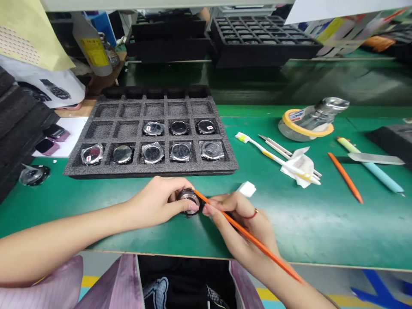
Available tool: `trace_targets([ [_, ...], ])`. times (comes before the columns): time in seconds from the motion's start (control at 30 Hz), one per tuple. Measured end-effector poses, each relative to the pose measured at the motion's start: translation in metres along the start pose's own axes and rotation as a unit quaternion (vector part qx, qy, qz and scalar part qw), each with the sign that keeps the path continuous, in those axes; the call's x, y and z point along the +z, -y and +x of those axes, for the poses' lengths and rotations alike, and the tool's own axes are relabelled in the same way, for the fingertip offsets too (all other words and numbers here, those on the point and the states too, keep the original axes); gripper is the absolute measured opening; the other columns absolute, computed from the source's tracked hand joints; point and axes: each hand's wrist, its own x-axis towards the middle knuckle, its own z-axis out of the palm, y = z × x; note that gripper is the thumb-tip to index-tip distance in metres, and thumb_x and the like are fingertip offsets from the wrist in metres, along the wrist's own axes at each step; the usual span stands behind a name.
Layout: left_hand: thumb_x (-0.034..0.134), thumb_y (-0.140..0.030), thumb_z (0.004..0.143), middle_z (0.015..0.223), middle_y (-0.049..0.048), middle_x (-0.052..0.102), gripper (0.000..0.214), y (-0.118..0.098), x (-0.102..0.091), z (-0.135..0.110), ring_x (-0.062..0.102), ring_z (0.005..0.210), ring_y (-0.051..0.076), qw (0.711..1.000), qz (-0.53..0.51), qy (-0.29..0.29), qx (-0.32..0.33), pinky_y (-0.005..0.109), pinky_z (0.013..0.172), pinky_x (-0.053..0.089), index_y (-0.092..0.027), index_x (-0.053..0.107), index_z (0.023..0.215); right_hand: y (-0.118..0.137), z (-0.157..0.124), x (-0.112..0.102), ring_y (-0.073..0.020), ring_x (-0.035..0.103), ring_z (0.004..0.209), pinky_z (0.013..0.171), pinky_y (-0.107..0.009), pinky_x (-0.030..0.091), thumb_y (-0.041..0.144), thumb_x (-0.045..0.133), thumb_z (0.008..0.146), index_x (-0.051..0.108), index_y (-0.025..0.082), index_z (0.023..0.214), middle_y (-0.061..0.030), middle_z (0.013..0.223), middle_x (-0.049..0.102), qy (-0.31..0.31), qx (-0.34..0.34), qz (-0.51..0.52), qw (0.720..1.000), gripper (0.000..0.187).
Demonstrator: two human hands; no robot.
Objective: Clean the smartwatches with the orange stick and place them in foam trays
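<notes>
My left hand [157, 201] grips a round watch case [189, 198] just above the green mat [322, 223], fingers closed round its rim. My right hand [234, 214] pinches a thin orange stick [251, 238]; the stick's tip touches the watch case's right edge. Behind both hands lies a grey foam tray [99, 169] with several wrapped watch cases in its front two rows.
A small white pad [246, 189] lies beside my right hand. To the right are a toothbrush [273, 156], tweezers [277, 146], a crumpled tissue [301, 165], another orange stick [345, 177], a blue-green pen [370, 165], a blade [375, 159] and a tape roll [304, 124]. Black trays [264, 38] stand behind.
</notes>
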Motion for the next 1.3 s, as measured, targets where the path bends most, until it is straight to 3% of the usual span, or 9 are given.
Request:
trace_targets([
  [0.17, 0.069, -0.030, 0.089, 0.074, -0.0014, 0.075, 0.016, 0.001, 0.000, -0.001, 0.061, 0.059, 0.011, 1.000, 0.012, 0.004, -0.010, 0.020, 0.056, 0.044, -0.016, 0.071, 0.098, 0.006, -0.013, 0.004, -0.0116, 0.072, 0.074, 0.062, -0.017, 0.055, 0.010, 0.058, 0.093, 0.053, 0.024, 0.083, 0.0013, 0.078, 0.069, -0.034, 0.019, -0.028, 0.999, 0.018],
  [0.33, 0.068, -0.029, 0.090, 0.075, -0.0025, 0.074, 0.014, 0.001, 0.000, -0.002, 0.057, 0.056, 0.008, 1.000, 0.006, -0.007, 0.011, 0.018, 0.054, 0.042, -0.016, 0.070, 0.095, 0.005, -0.010, 0.012, -0.0117, 0.072, 0.076, 0.067, -0.020, 0.057, 0.015, 0.061, 0.094, 0.056, 0.023, 0.085, 0.0008, 0.084, 0.072, -0.043, 0.045, 0.031, 0.998, 0.014],
  [0.5, 0.069, -0.028, 0.089, 0.072, -0.0021, 0.074, 0.015, 0.000, 0.000, 0.000, 0.056, 0.055, 0.009, 1.000, 0.009, -0.001, 0.000, 0.018, 0.054, 0.042, -0.015, 0.071, 0.097, 0.003, -0.010, 0.010, -0.0119, 0.071, 0.076, 0.066, -0.019, 0.056, 0.015, 0.059, 0.095, 0.055, 0.023, 0.083, 0.0013, 0.077, 0.069, -0.054, 0.044, 0.011, 0.998, 0.015],
  [0.67, 0.068, -0.029, 0.090, 0.070, -0.0028, 0.073, 0.014, 0.000, 0.000, -0.001, 0.053, 0.052, 0.007, 1.000, 0.015, -0.009, 0.010, 0.017, 0.052, 0.039, -0.015, 0.071, 0.092, -0.001, -0.003, 0.012, -0.0136, 0.070, 0.075, 0.065, -0.023, 0.056, 0.021, 0.061, 0.095, 0.053, 0.023, 0.080, -0.0015, 0.081, 0.072, -0.016, 0.064, 0.066, 0.996, 0.017],
  [0.87, 0.069, -0.030, 0.089, 0.072, -0.0003, 0.075, 0.017, 0.000, -0.001, -0.001, 0.056, 0.055, 0.009, 1.000, 0.017, 0.002, -0.002, 0.019, 0.053, 0.040, -0.014, 0.072, 0.096, -0.001, 0.001, 0.003, -0.0122, 0.069, 0.072, 0.068, -0.021, 0.056, 0.019, 0.063, 0.093, 0.055, 0.023, 0.078, 0.0003, 0.075, 0.070, -0.025, 0.060, 0.049, 0.997, 0.018],
  [1.03, 0.067, -0.033, 0.090, 0.070, -0.0015, 0.074, 0.019, 0.000, -0.001, -0.002, 0.052, 0.052, 0.008, 1.000, 0.023, -0.005, 0.007, 0.019, 0.051, 0.038, -0.015, 0.071, 0.094, -0.002, 0.012, 0.006, -0.0135, 0.070, 0.072, 0.065, -0.023, 0.056, 0.025, 0.064, 0.094, 0.054, 0.023, 0.078, -0.0010, 0.078, 0.071, 0.025, 0.060, 0.097, 0.993, 0.018],
  [1.3, 0.069, -0.033, 0.088, 0.072, -0.0010, 0.073, 0.019, 0.000, 0.000, -0.002, 0.056, 0.055, 0.010, 0.999, 0.028, -0.010, -0.012, 0.020, 0.054, 0.040, -0.016, 0.070, 0.096, 0.004, -0.016, 0.009, -0.0133, 0.069, 0.068, 0.060, -0.022, 0.054, 0.016, 0.060, 0.094, 0.054, 0.023, 0.080, 0.0000, 0.073, 0.068, -0.054, 0.048, -0.009, 0.997, 0.017],
])
